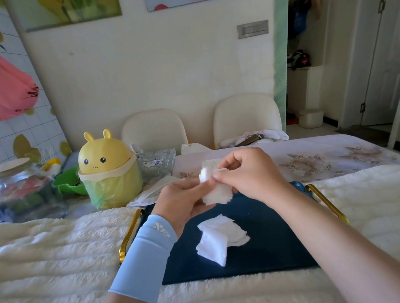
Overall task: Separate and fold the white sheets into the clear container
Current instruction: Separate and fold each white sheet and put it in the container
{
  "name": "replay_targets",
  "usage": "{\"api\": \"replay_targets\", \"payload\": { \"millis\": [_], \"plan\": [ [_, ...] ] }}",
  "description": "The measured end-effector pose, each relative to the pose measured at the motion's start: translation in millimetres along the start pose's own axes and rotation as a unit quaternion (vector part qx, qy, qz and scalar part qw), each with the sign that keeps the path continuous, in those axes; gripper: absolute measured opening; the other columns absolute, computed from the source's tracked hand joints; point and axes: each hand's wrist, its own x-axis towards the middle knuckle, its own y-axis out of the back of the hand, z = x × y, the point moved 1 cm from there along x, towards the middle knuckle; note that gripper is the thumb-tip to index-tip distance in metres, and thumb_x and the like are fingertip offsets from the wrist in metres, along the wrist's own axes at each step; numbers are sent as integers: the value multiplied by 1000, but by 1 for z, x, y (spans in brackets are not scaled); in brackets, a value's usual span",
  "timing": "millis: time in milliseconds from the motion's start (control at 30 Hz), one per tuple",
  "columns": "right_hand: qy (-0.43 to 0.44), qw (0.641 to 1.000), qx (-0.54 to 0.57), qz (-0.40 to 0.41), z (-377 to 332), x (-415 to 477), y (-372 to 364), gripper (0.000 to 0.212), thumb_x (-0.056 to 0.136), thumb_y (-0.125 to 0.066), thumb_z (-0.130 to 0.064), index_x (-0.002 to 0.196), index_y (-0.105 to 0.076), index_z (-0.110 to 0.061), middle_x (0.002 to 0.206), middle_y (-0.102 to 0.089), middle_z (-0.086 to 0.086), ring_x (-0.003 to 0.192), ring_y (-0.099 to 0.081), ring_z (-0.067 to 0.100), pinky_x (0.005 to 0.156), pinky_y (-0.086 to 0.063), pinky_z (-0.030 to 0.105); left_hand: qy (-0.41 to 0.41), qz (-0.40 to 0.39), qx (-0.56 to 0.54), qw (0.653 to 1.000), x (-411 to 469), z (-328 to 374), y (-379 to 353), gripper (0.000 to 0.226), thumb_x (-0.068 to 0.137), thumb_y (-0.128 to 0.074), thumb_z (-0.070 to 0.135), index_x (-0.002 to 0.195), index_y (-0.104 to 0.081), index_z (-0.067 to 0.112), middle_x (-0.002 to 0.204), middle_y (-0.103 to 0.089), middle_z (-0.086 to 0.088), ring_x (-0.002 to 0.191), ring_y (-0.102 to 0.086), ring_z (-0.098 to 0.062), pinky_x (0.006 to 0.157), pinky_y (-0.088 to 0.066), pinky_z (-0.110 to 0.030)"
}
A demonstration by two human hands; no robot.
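Both hands are raised over a dark blue tray (275, 242) with gold handles. My left hand (182, 201) grips a small stack of white sheets (218, 194) from below. My right hand (249, 173) pinches the stack's upper edge (208, 169) between thumb and fingers. Several more white sheets (219, 237) lie in a loose pile on the tray below the hands. A clear cut-glass container (156, 163) stands at the back behind the yellow bin; white and blue scraps seem to lie inside it.
A yellow bunny-shaped bin (108, 170) with a green liner stands left of the tray. A glass jar (22, 190) with a wooden lid is at far left, with a green bowl (69, 180) beside it. A fluffy white cover (43, 258) spreads under the tray. Two cream chairs (153, 129) stand behind.
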Motion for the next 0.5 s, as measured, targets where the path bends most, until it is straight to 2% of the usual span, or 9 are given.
{"api": "replay_targets", "payload": {
  "millis": [67, 133, 200, 267, 300, 333, 400, 500],
  "plan": [
    [24, 995, -93, 2, -3, -1, 4, 15, 81, -76, -36, 82, -68, -23, 79, -67, -12, 72, -62, 7, 64, -48, 25, -5, 72, 31, 997, 5, -4, 10, 23, 84, -75, 13, 105, -74, 3, 100, -76, -13, 92, -74, -24, 82, -60, -33],
    [21, 981, -181, -73, -11, -6, 7, 39, 80, -69, -49, 74, -65, -11, 65, -59, -9, 61, -55, 13, 58, -41, 28, -6, 125, 35, 992, 8, -4, 22, 16, 84, -76, 10, 99, -75, 5, 100, -76, -13, 92, -74, -26, 86, -59, -37],
    [-26, 940, -279, -195, -22, -20, 0, 57, 71, -69, -66, 65, -59, -10, 58, -52, -3, 54, -48, 18, 53, -35, 27, -10, 142, 17, 990, 8, -3, 30, 12, 84, -76, 8, 95, -75, 6, 97, -77, -12, 92, -74, -27, 85, -59, -37],
    [-24, 883, -375, -280, -26, -32, -13, 57, 65, -72, -71, 64, -57, -16, 60, -51, -3, 55, -49, 19, 51, -34, 27, -19, 154, 13, 988, 7, -2, 34, 9, 84, -75, 7, 93, -75, 7, 95, -77, -11, 90, -74, -25, 81, -61, -33],
    [-3, 865, -401, -302, -25, -35, -20, 53, 66, -75, -68, 69, -62, -16, 63, -55, -3, 58, -53, 19, 53, -37, 27, -24, 159, 13, 987, 7, -1, 35, 8, 84, -75, 7, 92, -75, 8, 95, -77, -11, 90, -74, -25, 78, -61, -31],
    [14, 856, -409, -315, -25, -37, -25, 47, 69, -78, -61, 78, -69, -16, 70, -63, -2, 64, -59, 20, 56, -42, 29, -26, 161, 13, 987, 7, -2, 35, 7, 84, -75, 7, 91, -75, 8, 95, -77, -11, 90, -74, -25, 77, -61, -30],
    [14, 862, -380, -335, -22, -35, -27, 34, 74, -83, -47, 95, -76, -20, 89, -73, -3, 80, -68, 20, 66, -51, 32, -27, 160, 15, 987, 8, -3, 33, 8, 84, -75, 7, 92, -75, 8, 95, -77, -12, 89, -74, -25, 77, -61, -30],
    [-6, 887, -286, -363, -21, -29, -16, 20, 78, -83, -37, 93, -76, -25, 90, -74, -6, 76, -66, 14, 66, -52, 30, -27, 159, 14, 987, 9, -4, 32, 7, 86, -73, 8, 93, -75, 7, 94, -77, -12, 84, -74, -22, 77, -61, -30]
  ]
}}
